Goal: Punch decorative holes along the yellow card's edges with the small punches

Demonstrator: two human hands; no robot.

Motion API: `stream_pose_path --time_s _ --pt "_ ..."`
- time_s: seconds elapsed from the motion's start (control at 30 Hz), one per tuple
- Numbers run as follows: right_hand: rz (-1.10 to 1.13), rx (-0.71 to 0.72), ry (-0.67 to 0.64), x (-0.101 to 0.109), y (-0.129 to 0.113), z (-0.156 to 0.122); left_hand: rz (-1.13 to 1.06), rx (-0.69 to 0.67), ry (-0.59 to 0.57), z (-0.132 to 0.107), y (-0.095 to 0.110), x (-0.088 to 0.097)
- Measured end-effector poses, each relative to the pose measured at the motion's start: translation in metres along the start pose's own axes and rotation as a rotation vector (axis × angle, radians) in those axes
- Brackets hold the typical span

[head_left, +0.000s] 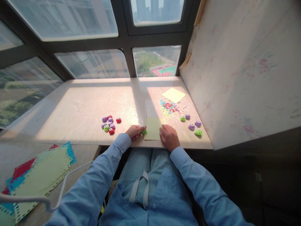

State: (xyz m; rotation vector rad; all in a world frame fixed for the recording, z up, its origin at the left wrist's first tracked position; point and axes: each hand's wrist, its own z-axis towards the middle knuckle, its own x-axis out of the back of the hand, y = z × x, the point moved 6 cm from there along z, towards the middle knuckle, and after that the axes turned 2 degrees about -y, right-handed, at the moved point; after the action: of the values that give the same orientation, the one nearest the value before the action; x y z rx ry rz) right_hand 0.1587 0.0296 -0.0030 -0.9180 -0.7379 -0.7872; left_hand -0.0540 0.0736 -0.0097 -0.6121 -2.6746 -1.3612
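Note:
A pale yellow sheet of paper [153, 129] lies on the wooden table in front of me, with small notches along its left and upper edges. My left hand [135, 131] is closed on a small green hole punch [144, 132] at the sheet's left edge. At the right edge, my right hand [168, 137] has its fingers curled and grips the paper; its fingertips are partly hidden. Beyond the sheet lies a scatter of red, blue and yellow paper bits [169, 107].
Purple, red and green hole punches [110, 123] cluster on the left; several more [191, 127] sit at right. Another yellow sheet [174, 95] lies behind the bits. Notched coloured sheets [42, 169] and a white cable or arm [61, 191] are at lower left. A papered wall [246, 78] bounds the right.

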Motion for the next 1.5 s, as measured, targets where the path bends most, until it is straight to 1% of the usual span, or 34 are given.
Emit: stream_pose_path --time_s 0.13,0.23,0.33,0.4,0.47,0.53,0.6,0.63,0.7,0.8,0.87,0.93,1.03,1.1,1.17,1.23,1.37,1.5 --pt "-0.017 -0.007 -0.019 -0.002 0.000 0.001 -0.003 -0.139 0.216 -0.010 -0.003 0.004" --pt "-0.020 -0.015 -0.018 -0.003 0.001 0.000 0.040 -0.294 0.278 -0.016 -0.004 0.003" --pt "-0.015 -0.015 -0.007 -0.003 0.002 0.000 0.247 -0.437 0.312 -0.021 0.000 0.002" --pt "-0.009 -0.011 0.001 -0.003 0.002 0.000 0.420 -0.467 0.349 -0.023 0.001 0.005" --pt "-0.004 -0.003 0.010 -0.003 0.002 0.000 0.513 -0.459 0.402 -0.024 0.000 0.011" --pt "-0.003 0.005 0.021 -0.002 0.002 0.000 0.516 -0.469 0.462 -0.028 -0.001 0.021" --pt "-0.001 0.008 0.034 -0.002 0.002 0.000 0.458 -0.506 0.502 -0.033 -0.002 0.032" --pt "0.000 0.010 0.038 -0.001 0.002 0.000 0.411 -0.528 0.510 -0.036 -0.003 0.037" --pt "0.005 0.015 0.043 -0.001 0.002 0.000 0.267 -0.554 0.483 -0.040 -0.006 0.045" --pt "0.014 0.020 0.045 -0.001 0.003 0.000 0.066 -0.526 0.392 -0.044 -0.013 0.054" --pt "0.023 0.015 0.042 -0.001 0.004 0.000 0.053 -0.508 0.381 -0.047 -0.017 0.059" --pt "0.035 0.009 0.035 -0.001 0.005 0.000 0.143 -0.513 0.425 -0.053 -0.022 0.066" --pt "0.047 0.014 0.027 -0.001 0.005 -0.001 0.381 -0.507 0.534 -0.062 -0.032 0.078" --pt "0.052 0.021 0.030 0.000 0.005 -0.001 0.559 -0.478 0.592 -0.067 -0.039 0.085" --pt "0.058 0.028 0.033 0.001 0.004 -0.001 0.687 -0.428 0.618 -0.072 -0.045 0.089" --pt "0.065 0.036 0.034 0.002 0.003 -0.001 0.759 -0.362 0.640 -0.076 -0.050 0.093" --pt "0.079 0.042 0.050 0.003 0.003 -0.002 0.836 -0.238 0.699 -0.079 -0.053 0.104" --pt "0.097 0.053 0.069 0.005 0.004 -0.003 0.880 -0.181 0.743 -0.079 -0.054 0.118"
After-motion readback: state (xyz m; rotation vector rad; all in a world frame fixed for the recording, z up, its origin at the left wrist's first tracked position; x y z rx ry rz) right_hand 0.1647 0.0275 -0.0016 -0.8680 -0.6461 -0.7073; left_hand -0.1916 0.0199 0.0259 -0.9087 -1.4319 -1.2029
